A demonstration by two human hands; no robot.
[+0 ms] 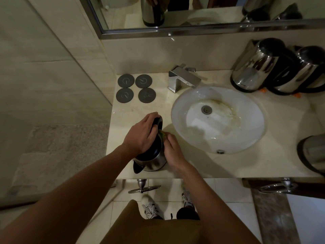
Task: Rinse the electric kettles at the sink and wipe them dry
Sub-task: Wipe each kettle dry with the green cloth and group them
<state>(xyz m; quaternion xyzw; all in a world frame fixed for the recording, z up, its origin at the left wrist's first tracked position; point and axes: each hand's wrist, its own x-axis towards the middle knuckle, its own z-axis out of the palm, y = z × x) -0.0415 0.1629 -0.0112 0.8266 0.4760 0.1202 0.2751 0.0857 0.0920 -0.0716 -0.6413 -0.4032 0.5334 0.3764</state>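
Observation:
A steel electric kettle [153, 160] with a black lid and handle stands on the counter left of the sink [249, 110]. My left hand [142, 134] grips its black handle from above. My right hand [173, 150] presses a green cloth [162, 134] against the kettle's right side; most of the cloth is hidden under my fingers. Two more steel kettles [255, 67] [306, 71] stand at the back right of the counter. Part of another kettle [313, 154] shows at the right edge.
Several round grey kettle bases [136, 88] lie on the counter [255, 164] at the back left. A chrome tap [183, 79] stands behind the basin. A mirror [193, 13] hangs above. Towel rings [143, 188] hang under the counter's front edge.

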